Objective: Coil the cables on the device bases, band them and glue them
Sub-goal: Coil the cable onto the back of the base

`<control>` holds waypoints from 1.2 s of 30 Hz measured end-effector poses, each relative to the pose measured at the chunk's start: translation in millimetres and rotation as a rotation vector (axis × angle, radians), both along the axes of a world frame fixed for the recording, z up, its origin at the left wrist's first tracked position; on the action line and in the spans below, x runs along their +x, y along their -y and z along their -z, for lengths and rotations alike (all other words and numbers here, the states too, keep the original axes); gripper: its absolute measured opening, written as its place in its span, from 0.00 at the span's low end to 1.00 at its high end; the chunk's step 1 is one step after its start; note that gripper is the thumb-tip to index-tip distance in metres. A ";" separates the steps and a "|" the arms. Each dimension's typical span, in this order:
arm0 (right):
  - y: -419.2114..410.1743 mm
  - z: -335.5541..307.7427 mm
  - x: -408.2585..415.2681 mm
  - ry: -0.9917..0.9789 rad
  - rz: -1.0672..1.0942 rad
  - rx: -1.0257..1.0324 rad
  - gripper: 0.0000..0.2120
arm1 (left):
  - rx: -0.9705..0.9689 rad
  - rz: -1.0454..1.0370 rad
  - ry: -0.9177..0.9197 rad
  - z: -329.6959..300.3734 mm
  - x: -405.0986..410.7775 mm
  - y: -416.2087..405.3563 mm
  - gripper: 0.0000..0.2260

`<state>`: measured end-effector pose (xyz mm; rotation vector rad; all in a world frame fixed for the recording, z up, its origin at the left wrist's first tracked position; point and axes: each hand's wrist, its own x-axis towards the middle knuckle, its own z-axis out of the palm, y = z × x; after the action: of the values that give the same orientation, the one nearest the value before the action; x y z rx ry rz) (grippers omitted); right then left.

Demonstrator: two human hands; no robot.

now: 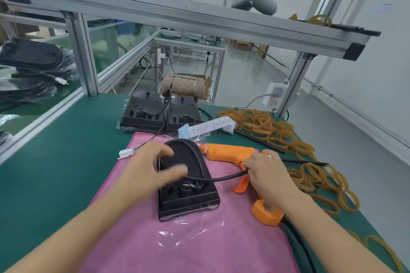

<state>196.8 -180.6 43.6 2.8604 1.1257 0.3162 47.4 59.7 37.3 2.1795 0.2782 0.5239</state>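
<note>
Left hand (153, 166) spread loosely over black device base (188, 197) on pink cloth (199, 246), right hand (266, 173) gripping its black cable (224, 178) beside orange glue gun (228, 153)

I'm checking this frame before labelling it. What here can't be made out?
Head view:
- Left hand: motion-blurred, so its contact with the base is unclear.
- Cable: the right hand hides how the fingers grip it.
- Label strip: print too small to read.
- Glue gun: handle partly behind the right hand.
</note>
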 end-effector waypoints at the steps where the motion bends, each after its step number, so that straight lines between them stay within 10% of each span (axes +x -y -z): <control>1: -1.3 0.2 -3.5 0.000 -0.048 0.057 0.13 | 0.037 0.090 -0.021 4.8 -15.1 8.7 0.21; 8: -18.8 0.5 -50.7 -0.367 -0.398 0.410 0.13 | 0.161 0.174 0.032 24.1 -32.2 7.2 0.24; 18: -29.2 -17.1 -61.8 -0.403 -0.535 0.549 0.11 | 0.137 0.184 -0.005 22.1 -27.2 -8.5 0.31; 36: -27.6 -12.9 -69.2 -0.480 -0.688 0.214 0.10 | 0.455 0.266 0.144 25.0 -43.2 -9.9 0.17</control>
<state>127.6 -153.0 56.5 2.6772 2.2799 -0.2732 4.1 69.6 12.3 2.5470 -0.2308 0.6339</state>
